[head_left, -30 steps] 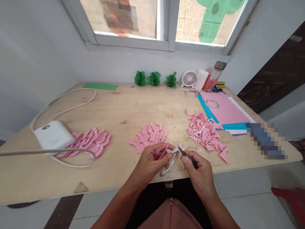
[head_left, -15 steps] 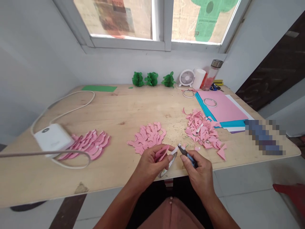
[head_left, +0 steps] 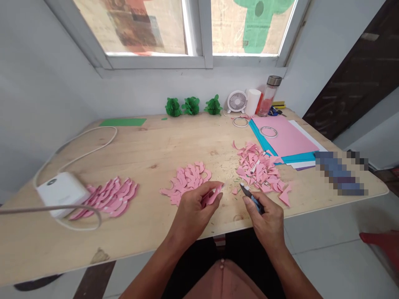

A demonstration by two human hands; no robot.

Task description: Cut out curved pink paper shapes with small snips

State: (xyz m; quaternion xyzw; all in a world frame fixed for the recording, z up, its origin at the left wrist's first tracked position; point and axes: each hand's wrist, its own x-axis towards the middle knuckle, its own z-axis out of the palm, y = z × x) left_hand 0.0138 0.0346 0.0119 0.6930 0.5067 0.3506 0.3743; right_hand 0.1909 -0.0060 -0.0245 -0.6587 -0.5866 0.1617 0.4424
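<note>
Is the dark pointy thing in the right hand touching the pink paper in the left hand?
Apart: the head view shows tabletop between the dark pointy thing and the pink paper.

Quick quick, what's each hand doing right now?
Left hand: closed, pinching folded pink paper.
Right hand: closed, holding a dark pointed tool.

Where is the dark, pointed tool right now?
In the head view, the dark, pointed tool is in the right hand, on the near side of the pink scraps and to the right of the pink paper held by the left hand.
</note>
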